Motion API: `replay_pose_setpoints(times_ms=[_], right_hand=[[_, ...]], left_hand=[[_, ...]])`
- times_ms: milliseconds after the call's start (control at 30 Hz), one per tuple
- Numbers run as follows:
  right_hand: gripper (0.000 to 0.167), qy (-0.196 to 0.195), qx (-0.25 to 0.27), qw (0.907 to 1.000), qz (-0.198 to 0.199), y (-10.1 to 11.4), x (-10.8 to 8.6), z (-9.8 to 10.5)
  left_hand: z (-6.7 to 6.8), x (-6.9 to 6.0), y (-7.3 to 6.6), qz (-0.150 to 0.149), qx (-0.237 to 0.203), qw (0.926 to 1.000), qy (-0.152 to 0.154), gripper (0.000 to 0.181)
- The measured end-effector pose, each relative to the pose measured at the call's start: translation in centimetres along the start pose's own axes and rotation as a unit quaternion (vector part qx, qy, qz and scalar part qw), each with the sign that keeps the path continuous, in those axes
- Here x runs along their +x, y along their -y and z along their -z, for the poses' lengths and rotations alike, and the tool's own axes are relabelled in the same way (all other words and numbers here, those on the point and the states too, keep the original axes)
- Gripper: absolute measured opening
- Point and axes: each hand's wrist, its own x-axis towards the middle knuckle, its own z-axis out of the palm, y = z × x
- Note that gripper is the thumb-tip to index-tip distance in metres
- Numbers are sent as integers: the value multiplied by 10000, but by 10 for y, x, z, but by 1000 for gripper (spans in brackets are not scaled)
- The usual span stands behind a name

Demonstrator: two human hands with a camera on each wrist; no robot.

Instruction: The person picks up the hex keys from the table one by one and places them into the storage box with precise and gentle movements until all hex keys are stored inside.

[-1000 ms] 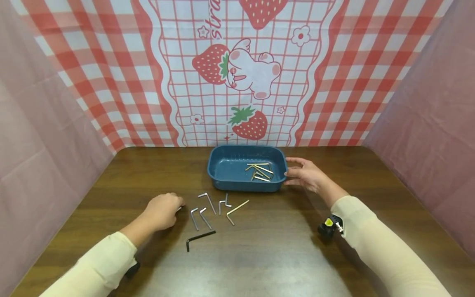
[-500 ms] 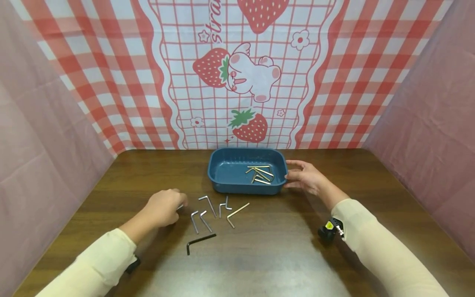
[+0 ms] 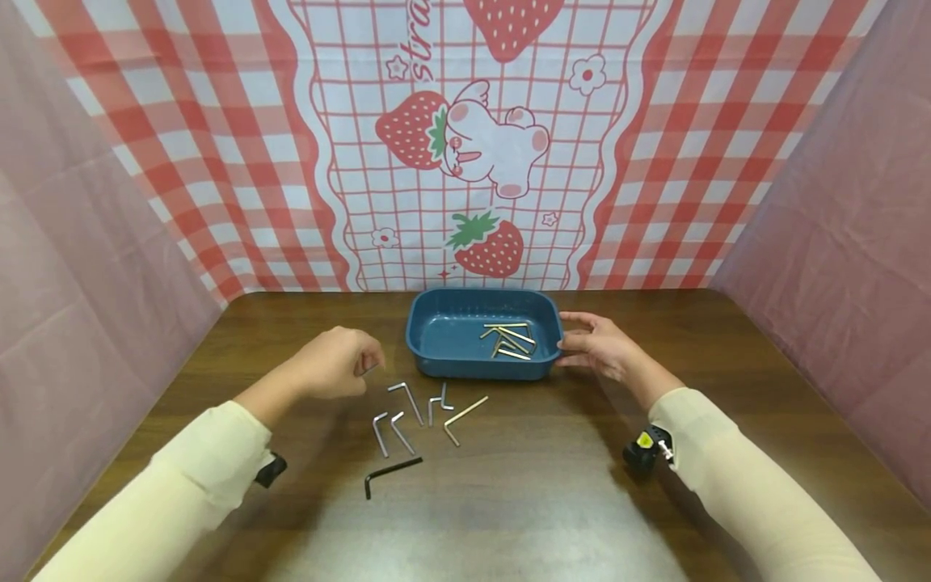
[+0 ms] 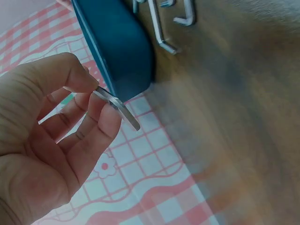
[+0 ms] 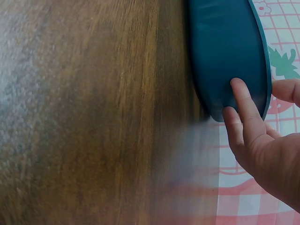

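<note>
My left hand (image 3: 330, 364) is raised above the table, left of the blue tray (image 3: 465, 369). Thumb and fingers pinch a silver hex key (image 4: 117, 107), clear in the left wrist view; the fingers partly cover it. With extended fingers, my right hand (image 3: 604, 347) touches the tray's right end; in the right wrist view two fingertips press on its outer wall. Several gold hex keys (image 3: 513, 335) lie inside the tray at its right. In front of it, on the table, are several silver hex keys (image 3: 411, 402), a gold hex key (image 3: 464, 414) and a black hex key (image 3: 393, 470).
The wooden table (image 3: 524, 501) runs back to a red-and-white strawberry cloth (image 3: 465, 234) behind the tray. Pink cloths (image 3: 836, 267) hang on both sides. Each wrist wears a small black camera (image 3: 643, 449).
My left hand has lifted off the table with the silver hex key and moved back and right toward the tray. The right hand stays at the tray's end.
</note>
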Motion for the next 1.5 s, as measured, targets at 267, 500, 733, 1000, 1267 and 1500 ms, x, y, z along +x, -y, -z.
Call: replay_pose_setpoints(times_ms=[267,500,733,1000,1267,1500], right_hand=[[72,-32,18,10000,22,-1,0,-3],[70,-52,-1,10000,-6,-3,0,-3],[68,-24,21,10000,-15,-4,0,-5],[70,-36,62,10000,-2,-4,1,-6],[72,-73,174,9998,3,-3,-1,-4],[75,41,278,9995,109,0,-1,-3]], left_hand=[[8,14,-9,-280,98,9996,-11,32],[10,27,-19,-483,120,9988,-24,29],[14,42,-30,-387,396,9983,188,35],[16,68,-36,-845,547,9937,493,34],[8,99,-45,-893,1175,9800,1337,36],[5,120,-46,-453,1741,9642,1950,38]])
